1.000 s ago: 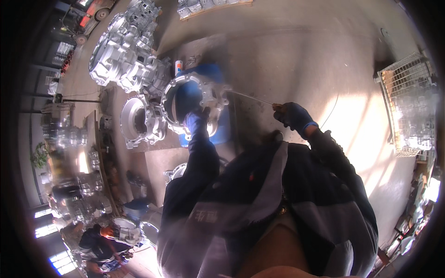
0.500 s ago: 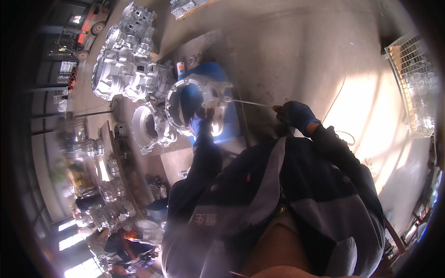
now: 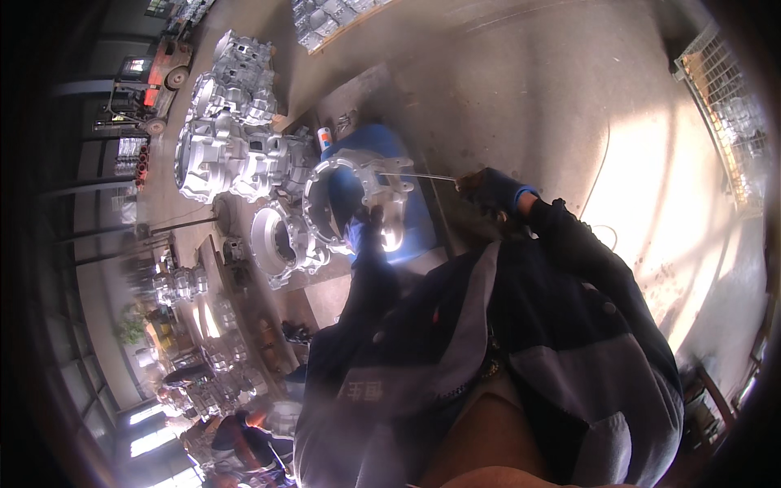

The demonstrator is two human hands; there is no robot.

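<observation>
A silver cast-metal housing [image 3: 358, 195] with a round opening stands on a blue barrel [image 3: 415, 220]. My left hand [image 3: 362, 232], in a blue glove, grips the housing's lower rim. My right hand [image 3: 492, 191], in a dark blue glove, holds a thin metal rod [image 3: 419, 176] whose tip reaches the housing's upper right flange. Dark jacket sleeves cover both forearms.
A second round housing [image 3: 281, 240] lies left of the barrel. Larger grey castings [image 3: 232, 154] are stacked behind it, with more [image 3: 325, 16] on a pallet at the top. A small can [image 3: 325, 138] stands near the barrel. A wire cage [image 3: 724, 106] is at right, a forklift [image 3: 150, 81] upper left, another person [image 3: 236, 439] lower left.
The view has shifted, so the housing and barrel sit lower and more central. Both hands keep their grips on the housing and the rod.
</observation>
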